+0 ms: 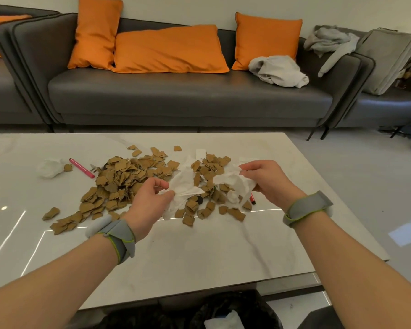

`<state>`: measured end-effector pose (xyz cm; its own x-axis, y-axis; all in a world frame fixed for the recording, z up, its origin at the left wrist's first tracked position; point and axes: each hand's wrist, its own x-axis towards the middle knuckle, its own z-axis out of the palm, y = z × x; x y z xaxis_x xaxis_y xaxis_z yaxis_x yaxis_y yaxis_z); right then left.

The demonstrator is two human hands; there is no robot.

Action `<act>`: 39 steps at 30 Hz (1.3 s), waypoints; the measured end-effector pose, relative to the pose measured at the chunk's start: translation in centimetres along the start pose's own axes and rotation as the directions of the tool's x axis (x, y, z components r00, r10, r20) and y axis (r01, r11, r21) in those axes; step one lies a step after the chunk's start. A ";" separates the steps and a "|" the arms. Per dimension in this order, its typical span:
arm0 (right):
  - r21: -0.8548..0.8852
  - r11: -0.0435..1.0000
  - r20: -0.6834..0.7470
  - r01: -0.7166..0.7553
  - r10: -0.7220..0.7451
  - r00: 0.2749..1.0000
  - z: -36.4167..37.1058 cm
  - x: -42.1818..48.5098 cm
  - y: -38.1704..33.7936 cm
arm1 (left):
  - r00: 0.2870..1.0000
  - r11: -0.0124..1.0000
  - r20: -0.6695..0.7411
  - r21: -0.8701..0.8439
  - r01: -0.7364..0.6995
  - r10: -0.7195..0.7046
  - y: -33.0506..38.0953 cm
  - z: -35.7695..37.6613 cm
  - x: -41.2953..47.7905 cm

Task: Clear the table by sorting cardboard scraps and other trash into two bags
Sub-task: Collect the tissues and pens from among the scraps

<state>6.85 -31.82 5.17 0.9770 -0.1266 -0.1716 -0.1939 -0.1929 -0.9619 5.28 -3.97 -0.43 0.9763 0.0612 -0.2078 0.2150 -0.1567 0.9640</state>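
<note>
Nearest us, the black plastic bag (247, 307) below the table (199, 252) edge already holds white paper. Our left hand (150, 205) fingers pinch a crumpled white tissue (185, 186); our right hand (268, 184) grips a second tissue (233, 184). Beyond, the heap of brown cardboard scraps (124, 176) and a pink pen (81, 167) lie unsorted: we judge the sorting barely begun.

Brown cardboard scraps (121, 179) lie heaped among crumpled white tissues (185, 186).

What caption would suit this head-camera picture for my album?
Left hand and right hand grip crumpled white tissues above cardboard scraps on a white table, black bag below.
</note>
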 end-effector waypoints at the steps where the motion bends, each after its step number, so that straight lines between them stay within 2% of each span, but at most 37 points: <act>1: 0.066 0.997 0.011 -0.034 0.033 0.999 -0.1 0.0 0.0 | 1.000 1.000 0.002 -0.007 0.003 -0.003 0.0 0.0 0.0; 5: 0.291 0.943 0.021 -0.161 0.162 0.987 -0.6 0.9 0.5 | 1.000 1.000 0.001 0.022 0.001 -0.001 -0.2 0.2 0.1; 8: 0.317 0.925 -0.002 -0.207 0.219 0.976 -0.7 1.4 1.1 | 1.000 0.999 0.007 0.038 -0.003 0.003 -0.4 0.3 0.1; 11: 0.421 0.888 -0.057 -0.186 0.230 0.972 -1.0 1.7 1.1 | 1.000 0.999 0.010 0.044 -0.001 0.000 -0.3 0.3 -0.1; 15: 0.517 0.854 -0.204 -0.063 0.195 0.959 -1.5 1.7 1.1 | 1.000 0.999 0.011 0.049 -0.004 0.003 -0.3 0.4 -0.2; 17: 0.350 0.937 -0.259 -0.018 0.116 0.959 -1.5 1.8 1.7 | 1.000 0.998 0.010 0.058 -0.008 0.007 -0.4 0.4 -0.2; 19: 0.003 1.000 -0.272 -0.013 0.013 0.962 -1.2 1.5 2.3 | 1.000 0.998 0.012 0.063 -0.010 0.010 -0.5 0.5 -0.3; 20: -0.168 0.986 -0.243 -0.002 -0.040 0.969 -0.9 1.4 2.8 | 1.000 0.998 0.012 0.069 -0.010 0.009 -0.5 0.5 -0.3; 22: -0.483 0.872 -0.099 0.084 -0.150 0.984 0.0 1.3 3.6 | 1.000 0.996 0.012 0.088 -0.008 0.007 -0.4 0.6 -0.3; 24: -0.673 0.724 0.068 0.153 -0.145 0.987 0.9 1.6 4.6 | 1.000 0.994 0.012 0.104 -0.016 0.015 -0.4 0.7 -0.2; 26: -0.735 0.664 0.150 0.138 -0.038 0.988 1.6 2.0 5.7 | 1.000 0.993 0.021 0.117 -0.025 0.022 -0.4 0.8 -0.2; 28: -0.772 0.626 0.168 0.109 0.036 0.985 1.9 2.3 6.4 | 1.000 0.992 0.029 0.128 -0.013 0.010 -0.6 0.8 -0.2; 30: -0.766 0.638 0.122 0.083 0.016 0.992 1.9 2.7 6.9 | 0.999 0.993 0.039 0.120 0.008 -0.013 -0.7 0.7 -0.1; 35: -0.603 0.797 -0.134 0.039 -0.149 0.980 0.7 3.4 5.6 | 0.998 0.991 0.051 0.128 0.029 -0.036 -0.9 0.8 0.4; 37: -0.532 0.847 -0.294 0.005 -0.191 0.936 -0.8 3.9 5.2 | 0.999 0.988 0.040 0.151 0.020 -0.027 -0.9 0.9 0.6; 39: -0.477 0.876 -0.439 -0.076 -0.163 0.884 -2.9 4.7 5.3 | 0.999 0.986 0.038 0.167 0.019 -0.026 -0.9 1.3 0.7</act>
<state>10.18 -36.25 -0.07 0.8559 -0.5076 0.0988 -0.2859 -0.6237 -0.7275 5.78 -5.03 -1.68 0.9707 0.0282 -0.2387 0.2351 -0.3177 0.9186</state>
